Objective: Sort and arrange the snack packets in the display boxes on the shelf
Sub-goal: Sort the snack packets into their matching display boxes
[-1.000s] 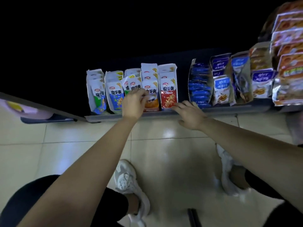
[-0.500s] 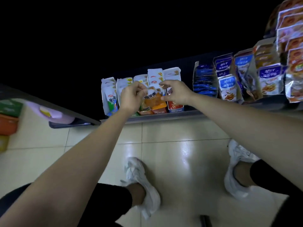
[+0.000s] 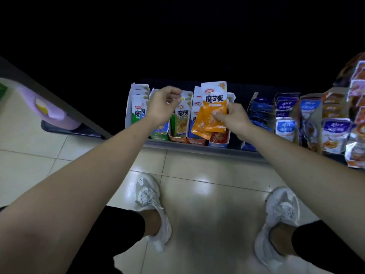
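Head view: the right hand (image 3: 234, 120) held a small fan of orange snack packets (image 3: 212, 115), thumb and curled fingers pinching their lower right edge. The packets stood upright, lifted just above the row of display boxes (image 3: 178, 137) on the shelf (image 3: 197, 149), in front of the orange and red boxes. The left hand (image 3: 163, 107) hovered over the green and blue boxes with its fingers curled toward the thumb and nothing visible in them. Blue-and-white packets (image 3: 284, 128) filled the boxes farther right. Below, two white sneakers (image 3: 153, 206) stood on the glossy tiled floor (image 3: 207, 175)
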The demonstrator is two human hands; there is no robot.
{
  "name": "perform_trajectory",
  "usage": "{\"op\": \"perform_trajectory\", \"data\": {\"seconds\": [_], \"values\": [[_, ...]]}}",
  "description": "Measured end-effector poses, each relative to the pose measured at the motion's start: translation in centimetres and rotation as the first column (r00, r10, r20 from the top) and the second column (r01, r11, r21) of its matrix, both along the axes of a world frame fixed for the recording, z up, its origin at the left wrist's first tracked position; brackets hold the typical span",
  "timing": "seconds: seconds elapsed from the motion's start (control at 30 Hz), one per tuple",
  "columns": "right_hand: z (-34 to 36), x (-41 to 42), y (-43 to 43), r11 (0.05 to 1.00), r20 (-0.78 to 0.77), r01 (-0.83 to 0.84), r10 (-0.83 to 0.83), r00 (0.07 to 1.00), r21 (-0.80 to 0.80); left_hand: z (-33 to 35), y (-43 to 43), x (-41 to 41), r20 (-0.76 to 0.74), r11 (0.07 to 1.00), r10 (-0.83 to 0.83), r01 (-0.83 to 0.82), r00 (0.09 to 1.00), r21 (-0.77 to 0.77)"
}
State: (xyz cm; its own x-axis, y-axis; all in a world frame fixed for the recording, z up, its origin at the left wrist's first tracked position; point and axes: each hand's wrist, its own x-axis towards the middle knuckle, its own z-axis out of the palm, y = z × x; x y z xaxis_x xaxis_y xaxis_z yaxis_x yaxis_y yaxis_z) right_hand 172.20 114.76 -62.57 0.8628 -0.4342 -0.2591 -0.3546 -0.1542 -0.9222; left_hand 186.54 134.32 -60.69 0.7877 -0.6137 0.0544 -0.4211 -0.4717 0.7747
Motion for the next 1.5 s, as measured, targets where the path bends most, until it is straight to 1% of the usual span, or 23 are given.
{"op": "perform_trajectory", "data": {"seconds": [0.07,0.13,0.23,0.27,0.3,0.33,0.4,0.43,0.5,0.53,0.57,0.63,0.77,0.83,0.87,0.93,1.03,1.1,1.2,1.27,1.4,1.5], "values": [[0.4,-0.4,-0.4,0.998,-0.02,0.049,-0.049,0.999,0.043,-1.5,0.8,0.9,0.004,0.996,0.062,-0.062,0.998,0.062],[1.3,-0.7,-0.5,0.995,-0.032,0.083,-0.081,0.996,0.051,-3.0,1.1,1.2,-0.034,0.988,0.106,-0.101,0.994,0.117],[3.2,-0.5,-0.4,0.993,-0.044,0.108,-0.106,0.993,0.05,-4.7,1.2,1.3,-0.036,0.958,0.078,-0.065,0.996,0.279],[3.7,-0.2,-0.3,0.994,-0.044,0.102,-0.1,0.994,0.046,-5.2,1.1,1.3,-0.043,0.947,0.061,-0.044,0.997,0.317],[4.1,0.0,-0.2,0.995,-0.045,0.091,-0.089,0.995,0.04,-5.7,1.0,1.2,-0.06,0.946,0.05,-0.028,0.997,0.324],[4.3,0.0,-0.2,0.996,-0.049,0.079,-0.078,0.996,0.036,-6.0,0.7,1.0,-0.078,0.952,0.049,-0.023,0.996,0.306],[4.0,-0.4,-0.3,0.996,-0.056,0.076,-0.073,0.996,0.044,-6.4,0.2,1.0,-0.135,0.968,0.1,-0.065,0.986,0.243],[3.7,-0.8,-0.3,0.995,-0.063,0.086,-0.083,0.995,0.054,-6.5,-0.1,1.2,-0.133,0.968,0.135,-0.102,0.982,0.229],[3.1,-1.4,-0.3,0.991,-0.087,0.112,-0.105,0.991,0.078,-6.8,-0.3,1.8,-0.077,0.951,0.207,-0.182,0.975,0.251],[2.8,-1.5,-0.4,0.989,-0.102,0.12,-0.111,0.989,0.09,-7.0,-0.4,2.0,-0.075,0.945,0.224,-0.198,0.972,0.258],[2.5,-1.6,-0.5,0.986,-0.112,0.129,-0.117,0.987,0.104,-7.3,-0.6,2.2,-0.096,0.949,0.224,-0.194,0.97,0.249],[1.7,-1.6,-0.5,0.98,-0.117,0.15,-0.135,0.984,0.133,-7.3,-0.7,2.2,-0.141,0.966,0.212,-0.185,0.967,0.184],[-0.1,-1.7,0.4,0.947,-0.142,0.243,-0.216,0.966,0.21,-7.1,-0.1,2.0,-0.185,0.97,0.241,-0.23,0.953,0.08],[-1.0,-1.8,0.9,0.938,-0.141,0.269,-0.242,0.96,0.22,-6.7,0.0,1.6,-0.207,0.972,0.233,-0.23,0.95,0.036],[-1.2,-1.8,1.0,0.937,-0.137,0.275,-0.25,0.959,0.214,-6.6,-0.1,1.5,-0.201,0.976,0.218,-0.217,0.955,0.025],[-1.5,-1.6,1.2,0.934,-0.136,0.285,-0.261,0.956,0.214,-6.3,0.0,0.9,-0.133,0.982,0.186,-0.179,0.973,0.066],[-1.7,-1.3,0.9,0.93,-0.133,0.293,-0.269,0.954,0.221,-6.5,0.7,0.8,-0.106,0.969,0.246,-0.239,0.964,0.067],[-1.8,-1.2,0.6,0.927,-0.123,0.306,-0.285,0.951,0.217,-6.2,1.3,0.9,-0.123,0.949,0.314,-0.315,0.941,0.019],[-1.7,-0.9,0.2,0.918,-0.112,0.314,-0.296,0.949,0.242,-5.0,1.9,1.4,-0.213,0.919,0.346,-0.376,0.914,-0.121],[-1.7,-0.6,0.2,0.904,-0.114,0.314,-0.294,0.949,0.29,-4.0,2.1,1.8,-0.238,0.906,0.336,-0.382,0.911,-0.181],[-1.3,0.1,0.8,0.892,-0.102,0.293,-0.275,0.956,0.343,-1.9,1.8,1.5,-0.324,0.911,0.218,-0.311,0.921,-0.271],[-1.0,0.7,1.1,0.889,-0.079,0.305,-0.296,0.952,0.341,-1.1,1.1,1.0,-0.399,0.945,0.101,-0.214,0.911,-0.248]]}}
